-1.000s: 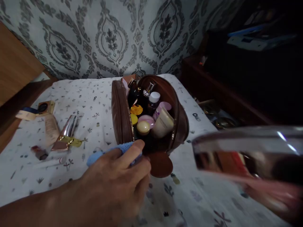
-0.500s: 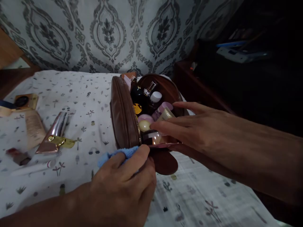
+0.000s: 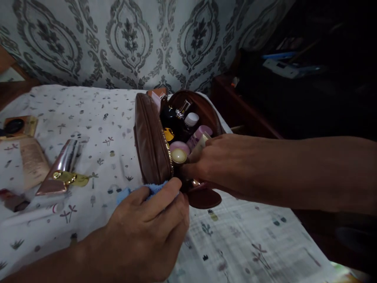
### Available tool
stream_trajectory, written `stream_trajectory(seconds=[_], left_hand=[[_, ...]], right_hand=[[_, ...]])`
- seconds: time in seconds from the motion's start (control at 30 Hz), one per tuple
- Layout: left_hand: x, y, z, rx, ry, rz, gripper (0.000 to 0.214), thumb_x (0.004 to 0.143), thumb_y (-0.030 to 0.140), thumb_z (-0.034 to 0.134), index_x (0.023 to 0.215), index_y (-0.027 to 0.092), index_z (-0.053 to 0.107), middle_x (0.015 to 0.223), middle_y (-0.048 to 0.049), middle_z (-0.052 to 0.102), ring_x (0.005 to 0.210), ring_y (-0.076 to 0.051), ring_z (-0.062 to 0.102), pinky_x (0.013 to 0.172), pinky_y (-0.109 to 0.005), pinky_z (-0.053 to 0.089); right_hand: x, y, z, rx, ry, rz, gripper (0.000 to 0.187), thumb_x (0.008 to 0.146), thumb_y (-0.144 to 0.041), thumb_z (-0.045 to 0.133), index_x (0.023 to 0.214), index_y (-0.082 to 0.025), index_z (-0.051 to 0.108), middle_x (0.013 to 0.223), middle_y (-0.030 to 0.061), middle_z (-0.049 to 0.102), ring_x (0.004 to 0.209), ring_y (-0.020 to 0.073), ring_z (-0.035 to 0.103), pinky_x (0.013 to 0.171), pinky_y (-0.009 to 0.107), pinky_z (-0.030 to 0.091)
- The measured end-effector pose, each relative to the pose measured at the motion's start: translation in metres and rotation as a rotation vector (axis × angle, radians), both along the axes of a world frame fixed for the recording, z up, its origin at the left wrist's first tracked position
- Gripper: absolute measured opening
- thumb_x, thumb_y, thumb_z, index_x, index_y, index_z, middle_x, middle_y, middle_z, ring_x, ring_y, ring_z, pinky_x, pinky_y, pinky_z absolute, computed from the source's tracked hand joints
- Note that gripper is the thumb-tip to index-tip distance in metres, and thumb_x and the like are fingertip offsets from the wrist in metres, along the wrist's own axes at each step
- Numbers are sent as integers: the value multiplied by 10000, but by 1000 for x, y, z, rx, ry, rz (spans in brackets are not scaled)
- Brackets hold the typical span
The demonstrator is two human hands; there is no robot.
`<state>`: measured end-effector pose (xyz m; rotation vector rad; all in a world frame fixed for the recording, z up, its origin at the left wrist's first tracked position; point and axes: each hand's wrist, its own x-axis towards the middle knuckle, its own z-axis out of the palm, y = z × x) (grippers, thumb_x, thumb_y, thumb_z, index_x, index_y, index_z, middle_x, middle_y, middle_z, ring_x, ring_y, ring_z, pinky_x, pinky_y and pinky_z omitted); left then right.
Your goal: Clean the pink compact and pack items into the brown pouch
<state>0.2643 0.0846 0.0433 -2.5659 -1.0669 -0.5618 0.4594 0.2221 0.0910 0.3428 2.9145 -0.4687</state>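
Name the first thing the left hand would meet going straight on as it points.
The left hand, with the blue cloth, would probably meet the near end of the brown bag first; depth is unclear, and they may already touch.

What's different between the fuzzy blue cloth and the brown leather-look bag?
The fuzzy blue cloth is bunched up; the smooth brown leather-look bag is unzipped and packed with small containers. The cloth shows as a small patch under the left hand; the bag looks far larger. Both have a hand at them: the left hand holds the cloth, the right hand reaches into the bag.
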Motion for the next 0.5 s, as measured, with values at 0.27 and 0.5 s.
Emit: stream_trajectory(seconds=[0.27, 0.5], left_hand=[[3, 0, -3, 17, -27, 20, 297, 933, 102, 437, 1022, 175, 710, 1038, -29, 736, 1190, -206, 562, 733, -300, 471], [2, 31, 48, -348, 198, -15, 166, 756, 97, 602, 829, 210, 700, 812, 5, 695, 709, -177, 603, 524, -292, 369]], right_hand=[[-1, -7, 3, 14, -100, -15, 177, 866, -67, 541, 877, -220, 629, 811, -16, 659, 656, 130, 516, 636, 301, 344], [-21, -12, 28, -150, -245, -174, 345, 820, 110, 484, 751, -180, 657, 789, -50, 654, 644, 73, 535, 653, 234, 385]])
